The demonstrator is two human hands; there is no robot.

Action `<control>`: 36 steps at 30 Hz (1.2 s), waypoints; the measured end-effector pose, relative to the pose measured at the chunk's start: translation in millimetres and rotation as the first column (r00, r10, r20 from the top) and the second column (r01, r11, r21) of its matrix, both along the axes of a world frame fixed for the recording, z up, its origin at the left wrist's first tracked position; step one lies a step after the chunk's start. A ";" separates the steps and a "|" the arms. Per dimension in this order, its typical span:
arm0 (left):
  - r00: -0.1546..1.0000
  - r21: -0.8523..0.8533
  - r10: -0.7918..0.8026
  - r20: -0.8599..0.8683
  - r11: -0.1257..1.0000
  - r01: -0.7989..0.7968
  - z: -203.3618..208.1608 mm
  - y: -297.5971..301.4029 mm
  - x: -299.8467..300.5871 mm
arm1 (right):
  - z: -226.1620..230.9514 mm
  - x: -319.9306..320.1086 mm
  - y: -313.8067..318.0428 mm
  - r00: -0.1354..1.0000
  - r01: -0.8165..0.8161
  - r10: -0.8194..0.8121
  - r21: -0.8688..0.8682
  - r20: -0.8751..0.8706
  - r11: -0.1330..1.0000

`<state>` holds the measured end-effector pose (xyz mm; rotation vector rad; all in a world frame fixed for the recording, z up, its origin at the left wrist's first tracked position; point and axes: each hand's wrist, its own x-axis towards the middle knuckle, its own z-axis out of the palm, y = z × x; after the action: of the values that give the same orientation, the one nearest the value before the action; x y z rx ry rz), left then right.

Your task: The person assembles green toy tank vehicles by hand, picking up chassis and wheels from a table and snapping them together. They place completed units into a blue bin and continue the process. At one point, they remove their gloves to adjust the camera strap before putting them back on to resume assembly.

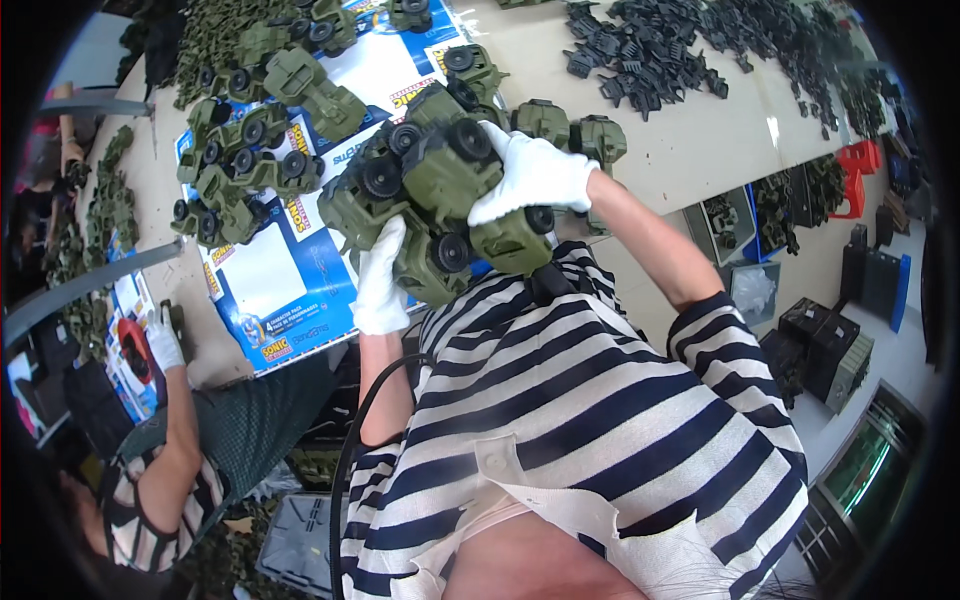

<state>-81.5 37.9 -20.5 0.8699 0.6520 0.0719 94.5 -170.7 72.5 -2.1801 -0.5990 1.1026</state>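
Several olive-green toy military trucks with black wheels are bunched together close to my body. My right hand [537, 175], in a white glove, grips one toy truck [445, 187] from its right side, thumb and fingers spread round the body. Lower left, my gloved left hand [382, 285] is closed against another toy truck [427, 272] of the bunch. Its fingertips rest at the truck's side and are partly hidden. Some trucks are tilted, with wheels facing up. More green trucks [315, 95] lie on blue and white printed card sheets [250, 270] beyond and left of my hands.
A heap of small dark plastic parts [650, 50] lies on the pale table [690, 135] at the far right. A co-worker's gloved hand [162, 340] is at the left, beside a curved grey bar [100, 285]. Crates [725, 225] and a red plastic piece [855, 175] are at the right.
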 end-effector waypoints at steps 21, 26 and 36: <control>0.809 0.274 -0.582 -0.077 0.768 0.579 130.9 -187.3 49.5 | 41.1 -119.7 -235.2 0.629 0.603 -0.729 0.422 0.269 0.676; 0.454 0.060 -0.883 -0.115 0.450 0.891 88.6 -349.3 96.7 | -18.4 -160.0 -381.8 0.432 0.796 -0.893 0.519 -0.124 0.313; 0.012 -0.004 -0.998 -0.065 0.012 1.000 -125.9 -766.0 216.3 | -254.6 -151.7 -719.0 0.026 0.861 -0.850 0.443 -0.527 -0.249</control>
<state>134.8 -728.1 -146.4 1.2237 -0.1156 -1.3358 -57.2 -889.8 -182.1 -1.1766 0.6132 -0.0800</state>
